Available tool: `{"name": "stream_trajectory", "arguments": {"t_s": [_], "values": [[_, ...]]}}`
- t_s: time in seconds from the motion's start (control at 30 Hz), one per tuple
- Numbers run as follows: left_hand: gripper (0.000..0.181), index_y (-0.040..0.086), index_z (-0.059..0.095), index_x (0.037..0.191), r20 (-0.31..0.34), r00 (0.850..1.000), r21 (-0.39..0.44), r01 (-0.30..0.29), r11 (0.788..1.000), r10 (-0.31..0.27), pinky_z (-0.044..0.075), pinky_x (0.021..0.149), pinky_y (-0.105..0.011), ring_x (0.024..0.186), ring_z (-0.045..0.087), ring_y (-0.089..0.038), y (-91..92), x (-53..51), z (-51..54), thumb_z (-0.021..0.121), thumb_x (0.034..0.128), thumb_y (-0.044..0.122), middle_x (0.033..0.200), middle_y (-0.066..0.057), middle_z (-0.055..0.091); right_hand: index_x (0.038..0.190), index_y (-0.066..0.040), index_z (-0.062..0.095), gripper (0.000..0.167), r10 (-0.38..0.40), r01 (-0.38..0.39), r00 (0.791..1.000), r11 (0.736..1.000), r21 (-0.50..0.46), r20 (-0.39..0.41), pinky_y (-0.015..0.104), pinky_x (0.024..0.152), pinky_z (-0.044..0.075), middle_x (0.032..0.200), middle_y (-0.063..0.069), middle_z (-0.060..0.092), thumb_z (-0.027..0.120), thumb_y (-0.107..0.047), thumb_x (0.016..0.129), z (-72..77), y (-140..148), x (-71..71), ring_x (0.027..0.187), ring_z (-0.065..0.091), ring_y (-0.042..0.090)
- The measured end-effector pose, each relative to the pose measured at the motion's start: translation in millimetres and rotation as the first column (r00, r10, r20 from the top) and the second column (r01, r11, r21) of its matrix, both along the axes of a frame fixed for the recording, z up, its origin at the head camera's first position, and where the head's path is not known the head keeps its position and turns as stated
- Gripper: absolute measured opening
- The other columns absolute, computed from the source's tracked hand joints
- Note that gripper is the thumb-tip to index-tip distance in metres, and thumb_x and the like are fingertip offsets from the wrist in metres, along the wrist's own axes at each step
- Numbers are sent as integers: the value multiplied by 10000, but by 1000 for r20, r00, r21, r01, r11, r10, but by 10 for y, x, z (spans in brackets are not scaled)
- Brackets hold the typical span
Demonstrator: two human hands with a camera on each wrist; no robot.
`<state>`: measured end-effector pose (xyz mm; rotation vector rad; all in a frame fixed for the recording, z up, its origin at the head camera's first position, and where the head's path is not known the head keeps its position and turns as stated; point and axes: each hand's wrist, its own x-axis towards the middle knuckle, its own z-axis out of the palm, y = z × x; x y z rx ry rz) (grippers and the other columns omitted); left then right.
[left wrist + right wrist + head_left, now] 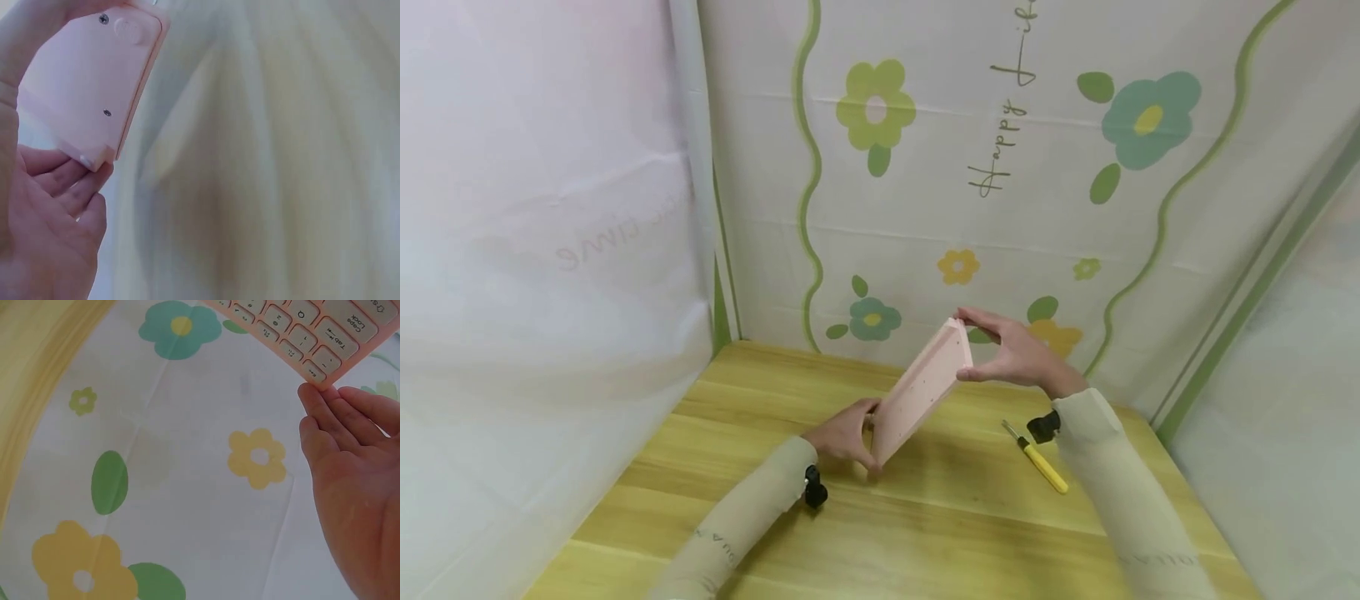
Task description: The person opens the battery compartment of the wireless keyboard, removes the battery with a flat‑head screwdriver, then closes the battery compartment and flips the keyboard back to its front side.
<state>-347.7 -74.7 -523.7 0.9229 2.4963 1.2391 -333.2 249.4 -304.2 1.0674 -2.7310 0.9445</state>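
A pink keyboard is held tilted above the wooden table, its right end higher, its underside toward the head camera. The left hand grips its lower end between thumb and fingers. At the upper end the right hand pinches the edge. In the left wrist view, screws show in the pink underside, and the left hand holds its edge. White keys of the keyboard show in the right wrist view, with fingertips of the right hand at its corner.
A yellow-handled screwdriver lies on the wooden table below the right wrist. Behind the table hangs a white cloth with printed flowers, and further cloth hangs at both sides.
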Motion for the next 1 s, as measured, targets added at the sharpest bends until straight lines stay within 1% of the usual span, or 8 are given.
{"name": "stream_trajectory", "arguments": {"t_s": [0.13,0.23,0.33,0.47,0.6,0.73,0.87,1.0], "values": [[1259,49,301,1640,-28,999,-17,-26,1000,26,384,1242,-560,1507,427,-336,-184,-20,109,1018,636,304,1623,-135,426,1638,-39,356,1125,16,-16,1000,1000,-14,3,550,1249,346,1653,147,458,984,-289,737,-40,117,27,1518,452,371],[1276,19,269,1648,-28,999,-28,-40,999,39,370,1249,-570,1522,407,-349,-321,-22,200,1009,641,274,1636,-148,411,1633,-11,349,1164,13,-13,1000,1000,12,-5,550,1234,357,1653,176,449,1001,-301,713,-99,205,51,1517,450,394],[1285,7,253,1651,-41,998,-48,-49,998,47,367,1247,-579,1514,410,-359,-454,-44,283,1005,645,274,1634,-161,406,1628,0,353,1199,-11,11,1000,998,59,2,577,1227,363,1659,193,432,1008,-366,693,-193,290,72,1526,427,425],[1258,34,277,1645,-63,996,-81,-68,994,63,366,1246,-575,1492,429,-349,-595,-64,404,1007,646,263,1615,-155,426,1617,21,362,1225,-33,32,999,992,122,6,615,1219,374,1639,228,448,1002,-437,679,-365,386,95,1512,431,458],[1263,36,280,1645,-88,993,-108,-83,991,73,361,1251,-578,1500,428,-363,-676,-44,546,1013,642,260,1623,-165,430,1622,14,356,1268,-58,57,998,982,180,-2,617,1204,404,1606,215,499,987,-523,662,-568,474,118,1494,465,436],[1323,23,238,1661,-105,992,-135,-78,988,64,324,1275,-583,1551,370,-393,-715,-29,664,1016,637,334,1671,-199,374,1619,12,363,1294,-78,77,997,975,208,-7,624,1190,422,1583,192,534,974,-581,645,-802,545,120,1485,476,428],[1333,24,220,1668,-105,993,-148,-64,987,49,297,1290,-578,1577,326,-395,-713,-31,693,1012,646,350,1693,-196,340,1607,72,336,1313,-79,76,997,975,207,6,629,1190,413,1597,238,498,987,-536,644,-1064,591,120,1487,460,459],[1325,25,209,1671,-83,996,-134,-45,990,34,273,1297,-587,1589,290,-396,-680,-29,627,1014,651,284,1706,-185,310,1602,117,298,1294,-93,81,994,973,216,49,627,1190,405,1636,296,408,1000,-438,667,-1329,616,129,1488,431,502]]}}
